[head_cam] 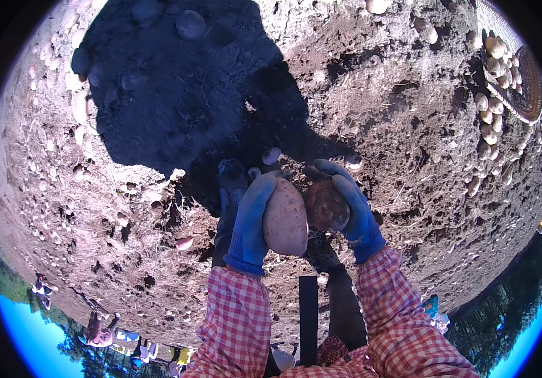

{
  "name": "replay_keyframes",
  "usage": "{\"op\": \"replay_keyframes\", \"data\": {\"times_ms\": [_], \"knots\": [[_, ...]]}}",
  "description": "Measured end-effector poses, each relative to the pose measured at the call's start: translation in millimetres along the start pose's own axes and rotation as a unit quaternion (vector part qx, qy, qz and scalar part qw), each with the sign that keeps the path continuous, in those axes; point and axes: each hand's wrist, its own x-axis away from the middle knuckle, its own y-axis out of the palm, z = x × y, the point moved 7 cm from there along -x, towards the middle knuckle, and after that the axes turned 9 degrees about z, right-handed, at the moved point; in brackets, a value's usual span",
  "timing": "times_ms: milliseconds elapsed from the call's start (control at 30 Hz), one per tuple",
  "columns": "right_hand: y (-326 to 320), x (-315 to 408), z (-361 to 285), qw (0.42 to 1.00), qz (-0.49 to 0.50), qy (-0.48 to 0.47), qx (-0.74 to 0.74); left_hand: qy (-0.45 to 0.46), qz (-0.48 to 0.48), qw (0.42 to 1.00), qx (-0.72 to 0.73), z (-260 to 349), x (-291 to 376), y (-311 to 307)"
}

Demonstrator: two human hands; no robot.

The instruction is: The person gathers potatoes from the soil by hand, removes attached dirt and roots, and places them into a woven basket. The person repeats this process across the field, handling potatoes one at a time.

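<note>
My left hand [251, 217], in a blue work glove, holds a large pale potato [286, 217] in front of me. My right hand [357, 203], gloved the same way, grips a rounder, darker, soil-covered potato [327, 206] just beside it. The two potatoes are close together; whether they touch is hard to tell. Beyond my hands, a small potato [271, 155] lies on the shaded soil, with a smaller one [254, 172] near my shoe. A reddish tuber [184, 243] rests on the ground to the left.
Potatoes [489, 134] lie in a row at the right, beside a woven basket [530, 90] with potatoes at its mouth. More lie along the left. My shoe [232, 175] stands in my shadow. Several people, one in a pinkish top [98, 334], are far off at the lower left.
</note>
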Motion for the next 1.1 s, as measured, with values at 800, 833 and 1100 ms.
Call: {"op": "replay_keyframes", "data": {"times_ms": [800,833,1100], "knots": [[-78,198,-48,0.916,0.04,0.116,-0.382,-0.123,-0.262,0.955,-0.06,-80,188,104],[-76,203,-53,0.912,0.031,0.113,-0.392,-0.124,-0.268,0.954,-0.049,-80,194,109],[-92,247,-149,0.939,-0.012,-0.06,-0.339,-0.098,-0.292,0.948,-0.082,-80,245,158]]}}
